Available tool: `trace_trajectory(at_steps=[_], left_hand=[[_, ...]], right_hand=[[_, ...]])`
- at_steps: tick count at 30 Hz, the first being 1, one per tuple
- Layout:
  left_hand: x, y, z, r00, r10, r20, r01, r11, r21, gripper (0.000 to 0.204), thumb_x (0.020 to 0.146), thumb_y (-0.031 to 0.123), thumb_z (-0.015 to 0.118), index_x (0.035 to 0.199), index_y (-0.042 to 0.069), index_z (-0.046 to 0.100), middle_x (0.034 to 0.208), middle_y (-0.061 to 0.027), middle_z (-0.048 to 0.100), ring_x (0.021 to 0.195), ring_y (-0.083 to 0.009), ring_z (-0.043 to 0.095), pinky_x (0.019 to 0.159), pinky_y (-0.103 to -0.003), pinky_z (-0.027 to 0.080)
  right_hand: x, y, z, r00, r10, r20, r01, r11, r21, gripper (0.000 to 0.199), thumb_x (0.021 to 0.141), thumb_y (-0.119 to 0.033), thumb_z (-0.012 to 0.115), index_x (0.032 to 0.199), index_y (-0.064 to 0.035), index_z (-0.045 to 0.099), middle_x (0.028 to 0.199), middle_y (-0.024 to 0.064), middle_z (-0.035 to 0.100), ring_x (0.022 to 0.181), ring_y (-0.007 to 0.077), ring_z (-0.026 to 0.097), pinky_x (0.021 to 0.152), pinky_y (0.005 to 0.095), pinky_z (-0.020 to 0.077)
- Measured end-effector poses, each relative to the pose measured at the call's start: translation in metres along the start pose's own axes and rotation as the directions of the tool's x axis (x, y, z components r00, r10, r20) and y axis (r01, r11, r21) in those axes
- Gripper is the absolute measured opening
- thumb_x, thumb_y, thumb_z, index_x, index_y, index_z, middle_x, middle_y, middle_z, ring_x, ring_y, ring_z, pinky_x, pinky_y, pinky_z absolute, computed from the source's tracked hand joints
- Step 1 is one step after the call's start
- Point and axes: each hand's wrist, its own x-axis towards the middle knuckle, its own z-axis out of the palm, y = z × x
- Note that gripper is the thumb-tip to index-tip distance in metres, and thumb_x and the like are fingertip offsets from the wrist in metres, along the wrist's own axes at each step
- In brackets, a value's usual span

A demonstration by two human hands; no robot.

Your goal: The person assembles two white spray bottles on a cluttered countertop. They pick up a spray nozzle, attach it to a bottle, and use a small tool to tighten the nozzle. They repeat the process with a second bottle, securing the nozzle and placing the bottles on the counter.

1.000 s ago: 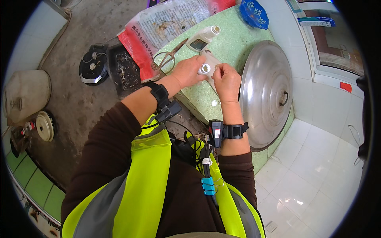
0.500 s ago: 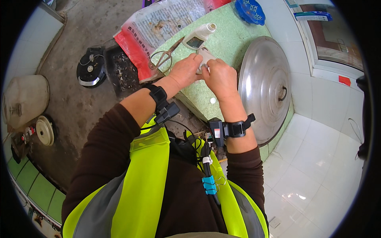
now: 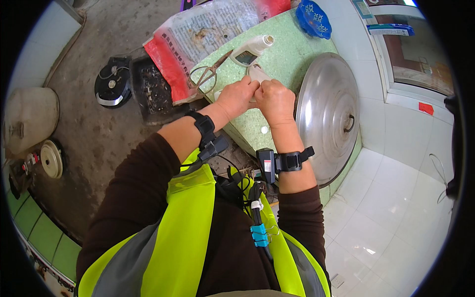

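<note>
Over the green speckled counter (image 3: 292, 37), my left hand (image 3: 236, 97) and my right hand (image 3: 275, 100) are closed and pressed together on a white object with a rounded end (image 3: 257, 73). Its far end shows beyond my fingers; the rest is covered, and I cannot tell its kind. Just past it lies a white plastic bottle (image 3: 257, 45) with a dark label patch and a threaded neck. Old metal scissors (image 3: 205, 76) rest to the left of my hands, their blades pointing toward the bottle. A small white disc (image 3: 264, 130) is on the counter nearer to me.
A large round metal lid (image 3: 326, 114) leans at the right. A blue basket (image 3: 313, 20) stands at the far corner. A red-and-white sack (image 3: 173, 59) drapes over the counter's left side. On the floor are a black round appliance (image 3: 112, 84) and a dirty black tray (image 3: 153, 91).
My fists have come closer together and cover more of the near part of the white object. My view has shifted slightly. The bottle and scissors keep their places on the counter.
</note>
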Motion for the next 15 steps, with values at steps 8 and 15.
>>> trace_trajectory(at_steps=[8,15], left_hand=[[0.002,-0.001,-0.004,0.996,-0.065,-0.054,0.063,0.997,-0.041,0.049,0.066,0.028,0.077,0.092,0.004,0.044,0.091,-0.0155,0.050,0.076,-0.0378,0.059,0.063,-0.043,0.051],[0.003,-0.003,0.001,0.994,-0.091,-0.059,0.091,0.996,-0.002,0.046,0.069,0.025,0.075,0.095,0.004,0.043,0.094,-0.0166,0.051,0.083,-0.0364,0.060,0.067,-0.042,0.052]], right_hand=[[-0.017,0.016,0.000,0.907,0.375,0.190,-0.415,0.731,0.541,0.016,0.079,-0.016,0.066,0.086,-0.0010,0.069,0.073,0.0121,0.066,0.060,0.0204,0.063,0.057,0.0308,0.0494],[-0.004,-0.006,-0.018,0.983,0.156,0.094,-0.169,0.975,0.144,0.023,0.071,-0.026,0.068,0.072,-0.0038,0.066,0.068,0.0120,0.061,0.063,0.0306,0.061,0.058,0.0398,0.0501]])
